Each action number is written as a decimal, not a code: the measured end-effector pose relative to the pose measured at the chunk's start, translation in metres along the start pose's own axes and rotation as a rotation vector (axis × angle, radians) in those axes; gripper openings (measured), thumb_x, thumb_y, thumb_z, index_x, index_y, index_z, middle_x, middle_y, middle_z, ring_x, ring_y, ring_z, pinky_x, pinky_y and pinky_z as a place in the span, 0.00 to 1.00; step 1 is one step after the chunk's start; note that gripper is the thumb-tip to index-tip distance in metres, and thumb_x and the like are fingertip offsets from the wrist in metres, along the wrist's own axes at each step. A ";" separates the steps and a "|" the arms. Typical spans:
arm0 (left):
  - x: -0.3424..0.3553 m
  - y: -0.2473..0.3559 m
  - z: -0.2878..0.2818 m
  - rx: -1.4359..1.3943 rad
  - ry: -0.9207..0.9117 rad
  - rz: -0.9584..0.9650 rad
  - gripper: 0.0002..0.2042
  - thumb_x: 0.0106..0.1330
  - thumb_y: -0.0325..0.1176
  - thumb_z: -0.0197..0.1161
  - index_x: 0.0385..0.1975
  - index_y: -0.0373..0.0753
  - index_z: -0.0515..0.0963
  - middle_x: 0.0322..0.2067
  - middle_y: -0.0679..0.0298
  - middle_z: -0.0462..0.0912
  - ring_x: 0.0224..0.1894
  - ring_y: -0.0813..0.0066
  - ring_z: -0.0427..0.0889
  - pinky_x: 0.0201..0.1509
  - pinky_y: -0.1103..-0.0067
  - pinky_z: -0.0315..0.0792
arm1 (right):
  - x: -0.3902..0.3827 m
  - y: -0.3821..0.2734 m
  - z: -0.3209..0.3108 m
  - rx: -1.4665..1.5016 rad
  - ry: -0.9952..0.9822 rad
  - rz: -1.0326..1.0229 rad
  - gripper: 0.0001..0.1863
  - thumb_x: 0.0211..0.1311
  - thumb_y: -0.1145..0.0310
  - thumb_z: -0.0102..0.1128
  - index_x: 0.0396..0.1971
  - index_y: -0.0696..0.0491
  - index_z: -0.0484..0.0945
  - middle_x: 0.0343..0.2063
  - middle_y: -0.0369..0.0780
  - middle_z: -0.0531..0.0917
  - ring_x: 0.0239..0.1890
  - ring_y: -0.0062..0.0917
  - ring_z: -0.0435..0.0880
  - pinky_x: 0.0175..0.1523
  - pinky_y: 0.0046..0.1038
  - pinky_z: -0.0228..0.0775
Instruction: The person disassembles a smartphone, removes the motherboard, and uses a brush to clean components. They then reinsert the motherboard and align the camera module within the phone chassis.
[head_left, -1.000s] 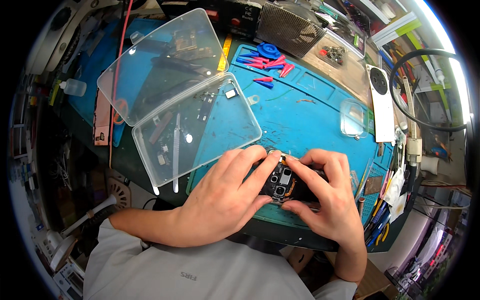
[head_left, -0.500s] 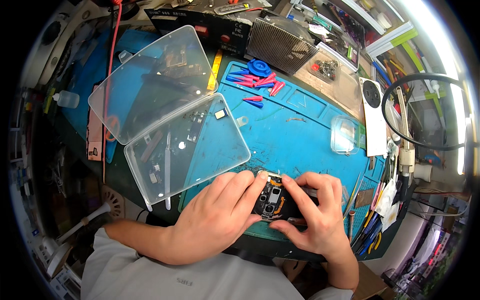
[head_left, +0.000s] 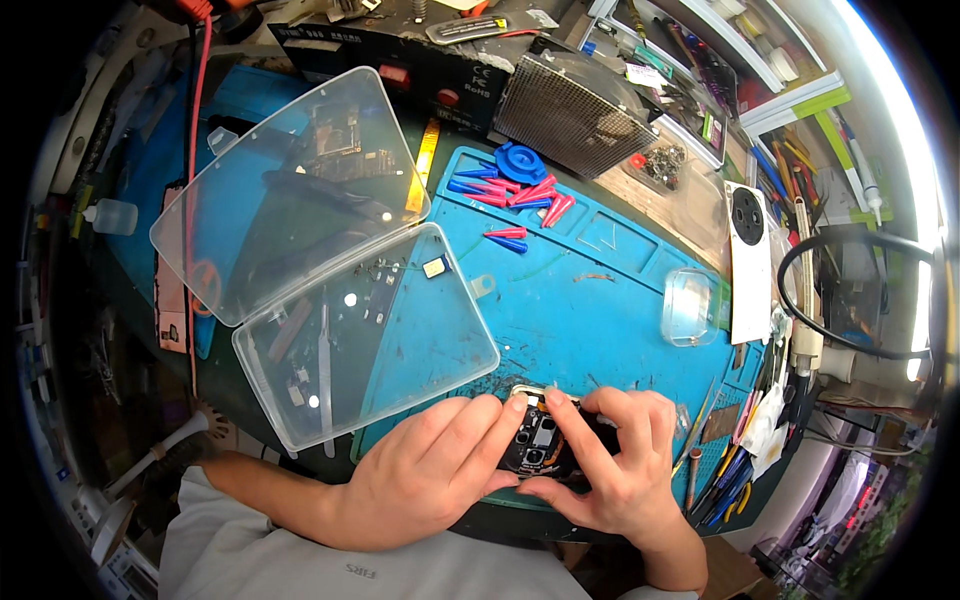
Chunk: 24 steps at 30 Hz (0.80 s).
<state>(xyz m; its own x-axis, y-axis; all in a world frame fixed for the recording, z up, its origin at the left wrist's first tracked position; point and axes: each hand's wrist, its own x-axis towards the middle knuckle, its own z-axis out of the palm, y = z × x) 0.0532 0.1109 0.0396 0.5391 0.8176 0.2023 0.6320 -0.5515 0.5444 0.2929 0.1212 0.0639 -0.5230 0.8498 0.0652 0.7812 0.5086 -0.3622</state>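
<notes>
An opened smartphone (head_left: 541, 441), its dark inner side with camera lenses and orange flex cables facing up, is between my hands near the front of the blue mat. My left hand (head_left: 425, 478) grips its left side, the forefinger at the top left corner and the thumb by the lower edge. Across from it, my right hand (head_left: 628, 455) presses the forefinger on the top edge, with the thumb by the lower edge and the other fingers curled along the right side. My fingers hide both sides of the phone.
Left of the phone lies an open clear plastic case (head_left: 365, 340) with tweezers (head_left: 325, 375) and small parts. Farther back are red and blue conical tips (head_left: 515, 192) on the blue mat (head_left: 570, 320). A small clear box (head_left: 690, 308), a white phone back cover (head_left: 748, 265) and several hand tools (head_left: 735, 480) line the right.
The whole view has shifted, so the bench and my hands appear lower in the picture. Both hands keep their hold on the phone, with the fingers almost unchanged.
</notes>
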 end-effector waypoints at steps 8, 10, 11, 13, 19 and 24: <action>0.000 -0.001 -0.002 0.130 -0.020 0.045 0.31 0.62 0.44 0.71 0.61 0.30 0.80 0.54 0.61 0.78 0.54 0.70 0.76 0.51 0.79 0.76 | -0.001 0.000 0.001 -0.012 0.004 0.007 0.39 0.54 0.38 0.74 0.62 0.46 0.84 0.48 0.37 0.75 0.47 0.32 0.73 0.52 0.41 0.66; 0.000 -0.001 -0.002 0.121 -0.033 0.043 0.31 0.62 0.43 0.72 0.62 0.30 0.79 0.55 0.60 0.77 0.54 0.68 0.76 0.53 0.77 0.76 | 0.000 0.001 0.001 0.003 0.007 0.023 0.38 0.54 0.38 0.74 0.62 0.45 0.85 0.48 0.37 0.75 0.46 0.32 0.73 0.52 0.40 0.66; 0.000 -0.001 -0.003 0.104 -0.041 0.039 0.32 0.62 0.43 0.73 0.62 0.29 0.79 0.55 0.59 0.77 0.53 0.65 0.77 0.54 0.74 0.76 | 0.000 0.001 0.002 -0.002 0.022 0.011 0.38 0.54 0.38 0.74 0.61 0.46 0.85 0.48 0.37 0.76 0.46 0.32 0.73 0.52 0.40 0.66; 0.000 -0.001 -0.003 0.075 -0.050 0.033 0.33 0.61 0.42 0.75 0.63 0.29 0.78 0.56 0.57 0.77 0.53 0.62 0.77 0.56 0.71 0.77 | -0.001 0.002 0.003 -0.021 0.051 -0.009 0.39 0.54 0.39 0.75 0.60 0.49 0.85 0.48 0.38 0.77 0.46 0.32 0.75 0.52 0.40 0.67; 0.004 -0.005 -0.001 0.086 -0.025 0.067 0.30 0.62 0.43 0.70 0.61 0.30 0.79 0.62 0.55 0.77 0.60 0.65 0.77 0.50 0.79 0.75 | -0.012 0.008 0.003 0.027 0.128 -0.014 0.38 0.52 0.43 0.79 0.54 0.59 0.86 0.46 0.41 0.83 0.46 0.36 0.80 0.51 0.38 0.77; 0.010 -0.006 -0.007 0.110 -0.070 0.092 0.30 0.61 0.44 0.71 0.61 0.30 0.80 0.62 0.55 0.78 0.60 0.66 0.77 0.48 0.80 0.74 | -0.015 0.007 0.004 -0.051 0.144 -0.042 0.36 0.58 0.40 0.74 0.54 0.57 0.86 0.47 0.39 0.83 0.50 0.37 0.77 0.53 0.38 0.76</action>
<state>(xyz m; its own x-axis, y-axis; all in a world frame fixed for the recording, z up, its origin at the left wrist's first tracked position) 0.0509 0.1234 0.0440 0.6328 0.7511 0.1881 0.6331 -0.6418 0.4327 0.3050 0.1121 0.0567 -0.5040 0.8369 0.2133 0.7779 0.5472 -0.3090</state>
